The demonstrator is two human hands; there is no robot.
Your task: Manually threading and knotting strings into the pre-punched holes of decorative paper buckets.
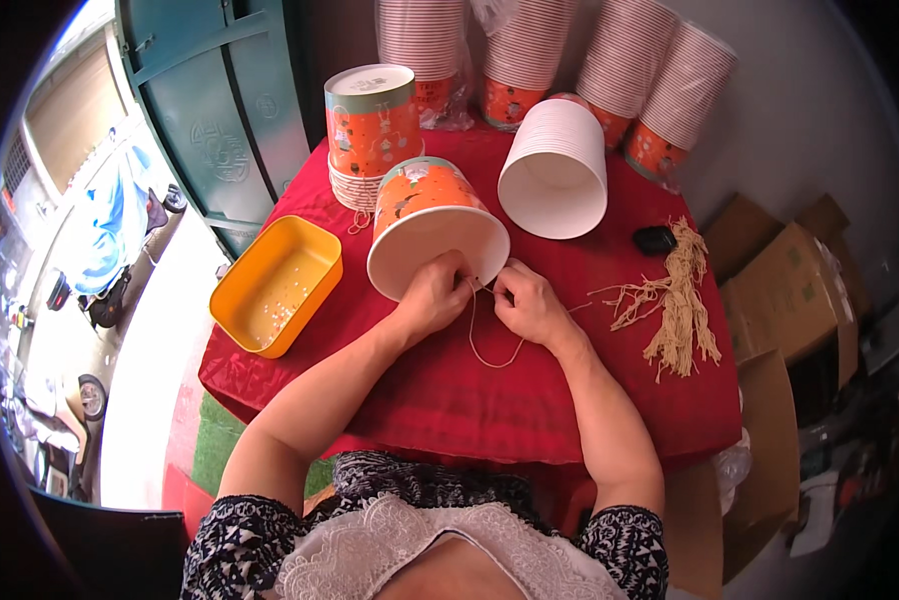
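Note:
An orange paper bucket [432, 190] with a white inside lies tilted on the red cloth, its open mouth facing me. My left hand [436, 294] is closed at the bucket's rim, fingers partly inside, pinching a thin beige string [482, 352]. Just right of the rim, my right hand [526, 302] is closed on the same string, which loops down between both hands. Whether the string passes through the rim is too small to tell. A bundle of beige strings [686, 295] lies to the right, a few strands spread toward my right hand.
A yellow tray [232, 300] with small white bits stands at left. Behind it are upturned stacked orange buckets [372, 135]. White nested buckets [555, 180] lie on their side, with tall wrapped stacks [620, 60] behind. A black object [655, 240] sits by the strings; cardboard boxes [785, 290] stand right.

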